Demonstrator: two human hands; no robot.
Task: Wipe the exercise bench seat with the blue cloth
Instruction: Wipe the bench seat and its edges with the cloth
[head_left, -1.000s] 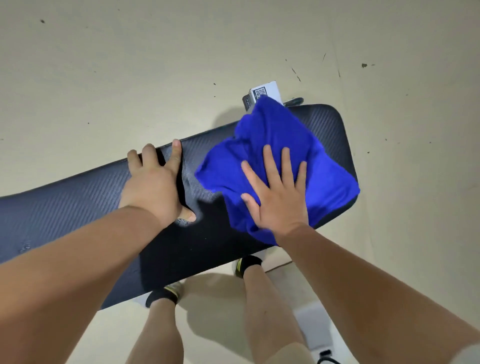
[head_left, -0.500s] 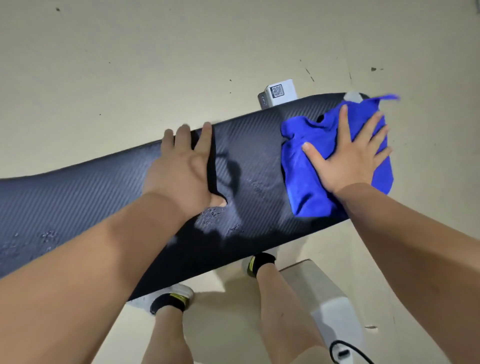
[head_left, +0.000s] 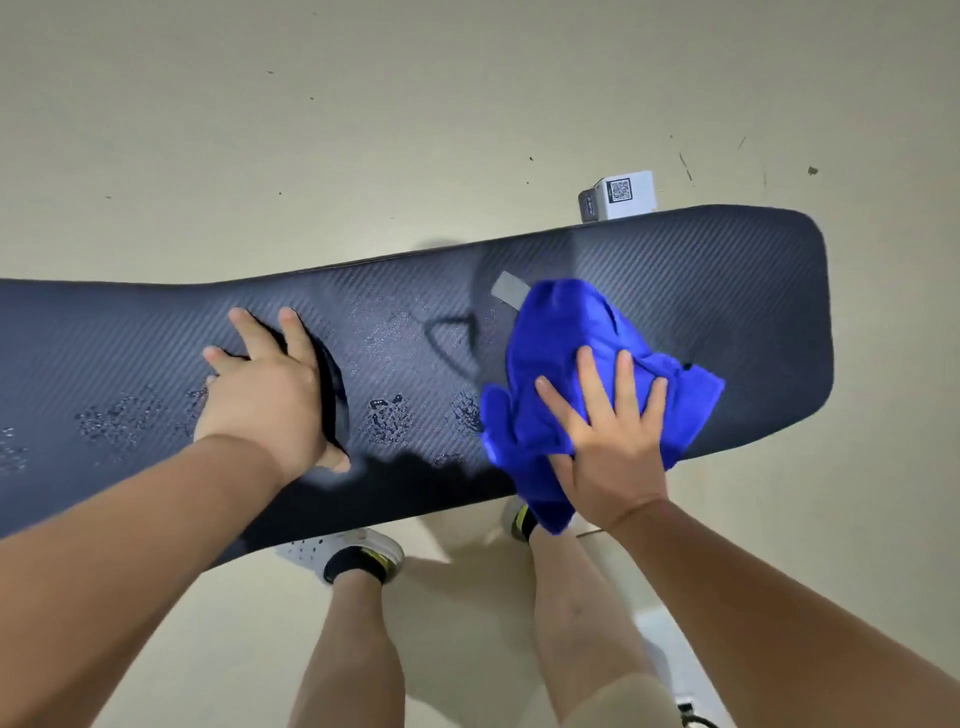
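Note:
A long dark bench seat (head_left: 727, 291) with a woven texture runs across the view. A crumpled blue cloth (head_left: 561, 338) lies on its right half, hanging a little over the near edge. My right hand (head_left: 608, 441) presses flat on the cloth with fingers spread. My left hand (head_left: 265, 395) rests flat on the seat left of centre, fingers apart, holding nothing. Patches of water droplets (head_left: 384, 415) sit on the seat between and left of my hands.
A small white box with a QR code (head_left: 621, 195) stands on the floor behind the seat's far edge. My legs and a white shoe (head_left: 337, 551) are under the near edge. A white object and a black cable (head_left: 685, 712) lie at the lower right.
My right hand has dragged the cloth from the seat's right end back toward the middle and near edge. My left hand stays on the seat. The view has shifted.

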